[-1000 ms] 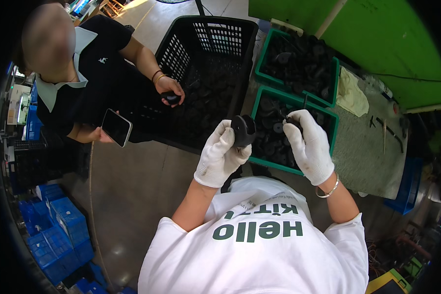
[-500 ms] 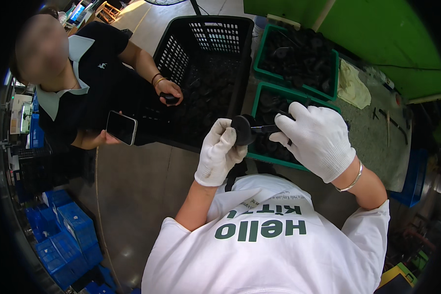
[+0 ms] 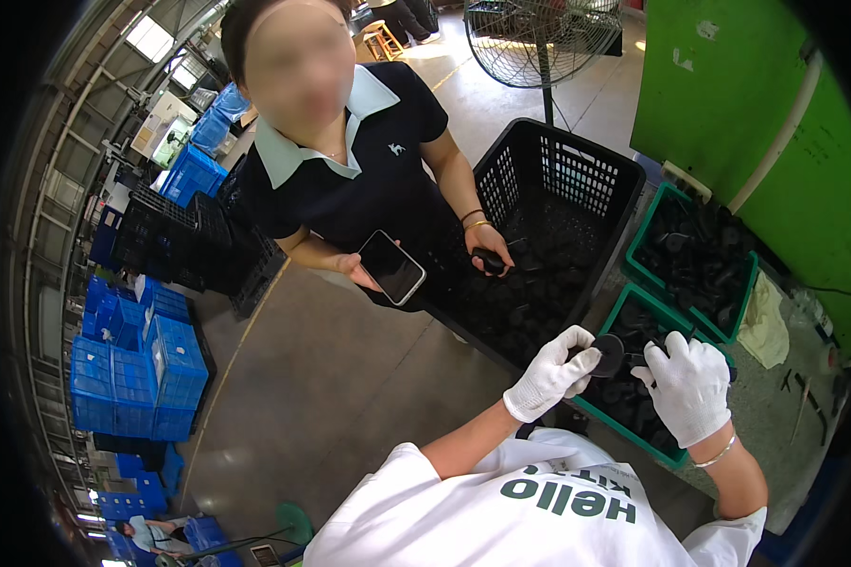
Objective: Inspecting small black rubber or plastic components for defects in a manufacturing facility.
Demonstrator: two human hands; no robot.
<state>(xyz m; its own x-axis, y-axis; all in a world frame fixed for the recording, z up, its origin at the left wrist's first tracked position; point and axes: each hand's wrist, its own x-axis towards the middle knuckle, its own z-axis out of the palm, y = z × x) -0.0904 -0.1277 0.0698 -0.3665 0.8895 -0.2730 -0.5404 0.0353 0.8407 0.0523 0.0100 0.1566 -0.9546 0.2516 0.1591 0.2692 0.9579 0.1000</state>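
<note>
In my gloved left hand (image 3: pixel 550 376) a round black disc-shaped part (image 3: pixel 609 355) is pinched by its edge between thumb and fingers. My gloved right hand (image 3: pixel 687 391) is just to the right of it, fingers curled round a slim dark tool whose kind I cannot make out; its thin tip points toward the disc. Both hands are above a green crate (image 3: pixel 654 448) filled with black parts. A second green crate (image 3: pixel 753 300) with similar parts stands behind it.
A large black crate (image 3: pixel 624 170) of black parts stands ahead. Beside it a person (image 3: pixel 369 189) holds a phone (image 3: pixel 391 267) and a small black part (image 3: pixel 488 260). A cloth (image 3: pixel 764 324) lies on the worktable at right. Blue bins (image 3: pixel 175 364) and a fan (image 3: pixel 539 38) stand farther off.
My view has swung left and up, so the hands and crates now appear farther right and lower. The left hand still holds the disc; the right hand has drawn a little away from it.
</note>
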